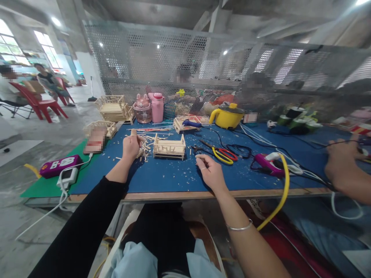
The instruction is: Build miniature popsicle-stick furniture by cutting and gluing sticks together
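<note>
A small frame of pale wooden sticks [169, 148], like a miniature bench or bed, stands upright on the blue table mat between my hands. My left hand [131, 146] is curled at the edge of a heap of loose short sticks [146, 146], left of the frame; whatever its fingers pinch is hidden. To the right of the frame, my right hand [210, 170] is held low over the mat, with fingers bent together and any small thing in them not visible. Just beyond it lie a yellow-handled tool [222, 156] and a red-handled one [228, 153]. A blue glue gun [191, 123] rests farther back.
More stick frames [114, 108] stand at the back left, near a pink thermos [157, 107]. A yellow electric pot [228, 117] sits at the back. Cables and a purple power strip [268, 165] lie right, beside a co-worker's hand [343, 162]. A phone [95, 139] lies left.
</note>
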The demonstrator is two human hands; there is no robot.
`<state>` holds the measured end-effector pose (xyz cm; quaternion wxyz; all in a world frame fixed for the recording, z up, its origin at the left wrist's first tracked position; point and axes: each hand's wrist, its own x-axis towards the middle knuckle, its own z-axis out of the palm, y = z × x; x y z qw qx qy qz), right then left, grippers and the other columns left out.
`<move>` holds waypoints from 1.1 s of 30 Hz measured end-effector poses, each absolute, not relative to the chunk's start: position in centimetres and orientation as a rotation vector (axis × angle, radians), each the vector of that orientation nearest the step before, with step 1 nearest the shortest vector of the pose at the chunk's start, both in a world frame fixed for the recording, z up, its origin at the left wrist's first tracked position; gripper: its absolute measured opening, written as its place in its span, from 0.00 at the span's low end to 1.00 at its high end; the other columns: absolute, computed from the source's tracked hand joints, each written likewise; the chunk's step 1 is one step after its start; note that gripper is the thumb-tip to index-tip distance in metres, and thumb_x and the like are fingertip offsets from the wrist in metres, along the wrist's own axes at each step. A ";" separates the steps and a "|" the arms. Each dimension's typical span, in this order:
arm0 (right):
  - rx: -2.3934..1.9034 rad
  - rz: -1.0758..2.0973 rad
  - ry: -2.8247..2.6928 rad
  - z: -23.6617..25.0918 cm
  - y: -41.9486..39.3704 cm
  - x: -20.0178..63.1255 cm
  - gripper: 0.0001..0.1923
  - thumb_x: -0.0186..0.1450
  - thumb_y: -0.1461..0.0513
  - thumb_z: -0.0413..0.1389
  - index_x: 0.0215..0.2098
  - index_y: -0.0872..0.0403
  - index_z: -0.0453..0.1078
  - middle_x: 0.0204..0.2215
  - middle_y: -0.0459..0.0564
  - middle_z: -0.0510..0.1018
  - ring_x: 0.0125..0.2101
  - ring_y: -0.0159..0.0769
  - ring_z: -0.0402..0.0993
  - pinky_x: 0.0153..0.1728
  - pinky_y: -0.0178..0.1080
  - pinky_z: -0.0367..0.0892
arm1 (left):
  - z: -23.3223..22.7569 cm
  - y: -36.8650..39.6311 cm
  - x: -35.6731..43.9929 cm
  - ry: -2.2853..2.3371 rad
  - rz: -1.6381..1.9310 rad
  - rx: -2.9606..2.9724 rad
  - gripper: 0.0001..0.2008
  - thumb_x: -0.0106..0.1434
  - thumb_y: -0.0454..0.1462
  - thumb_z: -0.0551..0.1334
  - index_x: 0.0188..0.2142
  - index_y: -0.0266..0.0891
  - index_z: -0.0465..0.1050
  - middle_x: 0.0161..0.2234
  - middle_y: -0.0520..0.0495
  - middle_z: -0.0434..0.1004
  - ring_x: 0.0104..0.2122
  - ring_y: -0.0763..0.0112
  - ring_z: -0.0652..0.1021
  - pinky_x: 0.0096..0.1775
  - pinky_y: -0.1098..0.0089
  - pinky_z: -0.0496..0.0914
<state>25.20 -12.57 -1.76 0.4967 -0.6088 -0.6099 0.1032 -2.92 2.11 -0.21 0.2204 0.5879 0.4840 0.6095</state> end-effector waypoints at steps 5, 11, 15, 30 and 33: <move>-1.500 0.234 -1.523 -1.6 -12.6 25.2 0.16 0.64 0.53 0.51 0.40 0.54 0.74 0.29 0.48 0.79 0.30 0.36 0.74 0.35 0.37 0.68 | -0.2 2.1 -2.9 1.330 1.611 1.721 0.21 0.66 0.46 0.52 0.41 0.37 0.80 0.23 0.49 0.76 0.21 0.73 0.70 0.27 0.72 0.64; -1.534 0.215 -1.563 -1.5 -12.5 25.1 0.13 0.62 0.55 0.53 0.38 0.53 0.75 0.28 0.48 0.80 0.29 0.37 0.75 0.34 0.38 0.68 | -0.2 2.0 -2.6 1.307 1.582 1.760 0.20 0.60 0.39 0.61 0.51 0.37 0.74 0.33 0.48 0.80 0.23 0.75 0.71 0.31 0.72 0.67; -1.531 0.179 -1.572 -1.7 -12.7 25.0 0.12 0.61 0.56 0.54 0.36 0.52 0.75 0.32 0.50 0.81 0.33 0.39 0.76 0.39 0.40 0.69 | -0.4 1.9 -2.3 1.275 1.490 1.758 0.21 0.64 0.46 0.55 0.51 0.37 0.73 0.30 0.48 0.79 0.17 0.76 0.69 0.23 0.73 0.64; -1.973 0.040 -1.736 1.8 -3.2 25.8 0.09 0.49 0.60 0.64 0.15 0.53 0.71 0.25 0.58 0.81 0.35 0.48 0.78 0.38 0.43 0.67 | -0.7 3.0 -3.3 1.487 1.503 1.766 0.17 0.61 0.41 0.59 0.47 0.37 0.76 0.27 0.48 0.77 0.24 0.70 0.72 0.32 0.70 0.66; -2.004 0.059 -1.711 1.5 -2.4 25.5 0.11 0.47 0.65 0.64 0.13 0.53 0.67 0.24 0.58 0.80 0.35 0.49 0.78 0.38 0.43 0.66 | -0.8 2.9 -3.1 1.449 1.461 1.811 0.15 0.59 0.40 0.60 0.44 0.38 0.77 0.25 0.50 0.76 0.23 0.70 0.72 0.31 0.70 0.65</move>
